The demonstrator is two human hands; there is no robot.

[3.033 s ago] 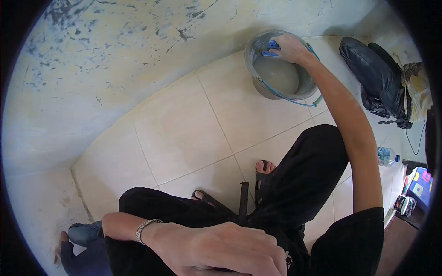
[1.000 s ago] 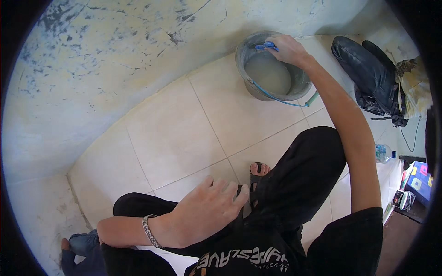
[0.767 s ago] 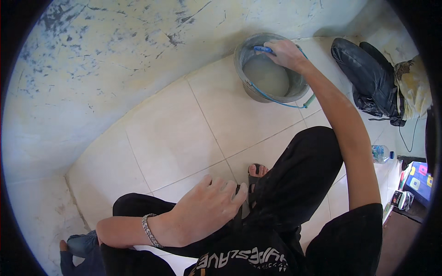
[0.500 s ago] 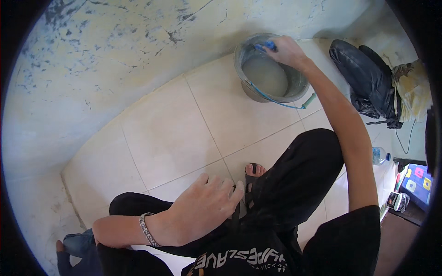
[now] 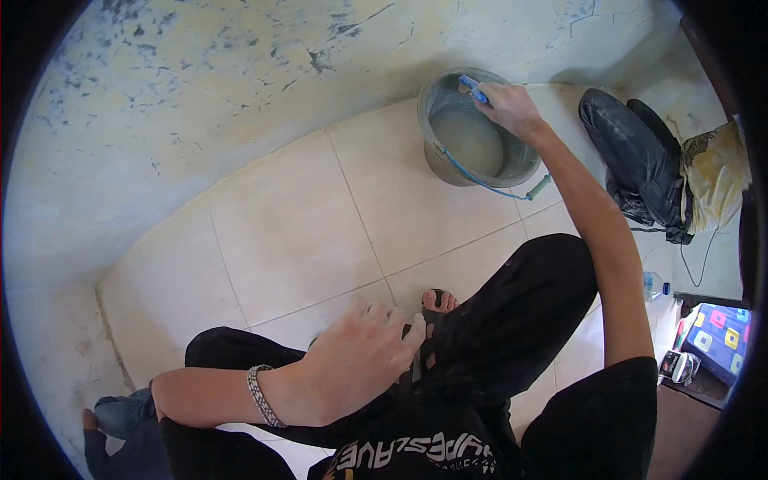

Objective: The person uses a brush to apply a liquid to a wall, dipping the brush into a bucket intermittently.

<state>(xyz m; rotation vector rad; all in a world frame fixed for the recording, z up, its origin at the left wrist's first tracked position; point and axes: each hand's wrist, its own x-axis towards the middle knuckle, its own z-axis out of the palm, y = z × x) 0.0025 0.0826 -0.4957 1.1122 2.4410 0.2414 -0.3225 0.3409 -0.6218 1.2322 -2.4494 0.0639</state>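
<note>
My right hand (image 5: pixel 512 108) reaches out to a grey bucket (image 5: pixel 438 164) that stands on the tiled floor by the wall. It grips a blue-handled tool (image 5: pixel 472 86) at the bucket's far rim, and the tool's working end is hidden. Cloudy grey water (image 5: pixel 472 138) fills the bucket, whose blue wire handle (image 5: pixel 488 186) hangs down its near side. My left hand (image 5: pixel 360 360), a beaded bracelet on its wrist, rests open and empty on my black-trousered knee, fingers spread, near my sandalled foot (image 5: pixel 436 304).
A stained, patchy wall (image 5: pixel 240 88) curves along the far side of the cream floor tiles (image 5: pixel 296 232). A dark bag (image 5: pixel 640 160) with yellow cloth lies at the right. A plastic bottle (image 5: pixel 654 284) and a colourful box (image 5: pixel 716 340) sit at the right edge.
Three seconds ago my left hand lay low in my lap; it now rests higher on my knee. My right hand stays at the bucket's rim with the tool, shifting only slightly.
</note>
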